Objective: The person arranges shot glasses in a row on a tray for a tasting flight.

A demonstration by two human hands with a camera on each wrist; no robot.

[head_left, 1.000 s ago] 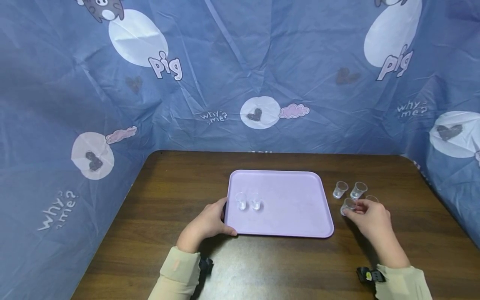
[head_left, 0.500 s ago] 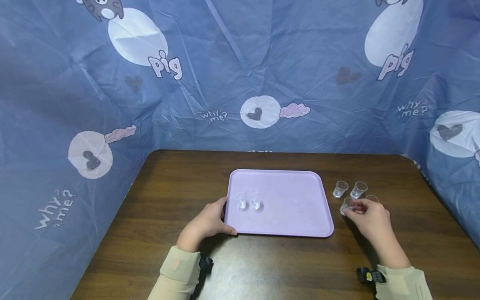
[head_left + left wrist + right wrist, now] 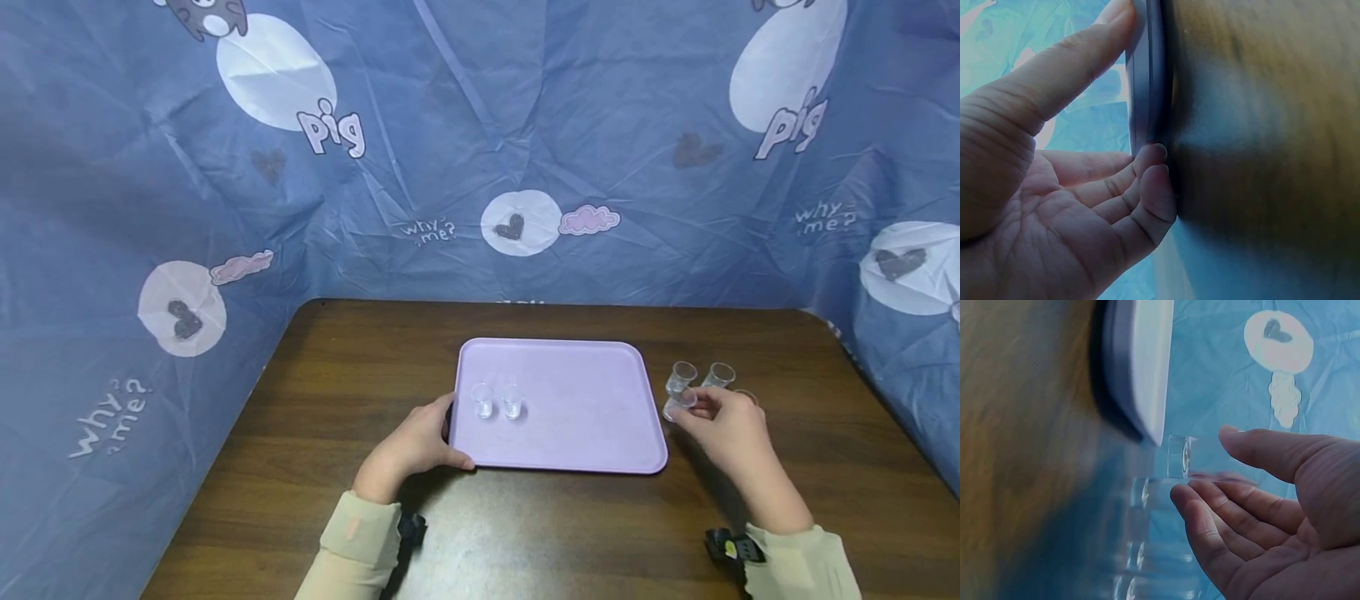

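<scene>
With my right hand I'm pinching a cup just beside the tray, which is lying between my hands; my left hand is gripping its other side. I'm probably loading the tray, the next move calling for a level leftward carry. Beneath my hands brown tabletop is shining; beyond, blue cloth is hanging.

L sleeve is looking pale tan, w/ a small orange-ish spot. A black gadget is poking out beside it. R sleeve is looking pale tan too, & a black box w/ a yellow dot is sitting nr it. L hand & R hand are showing bare.
</scene>
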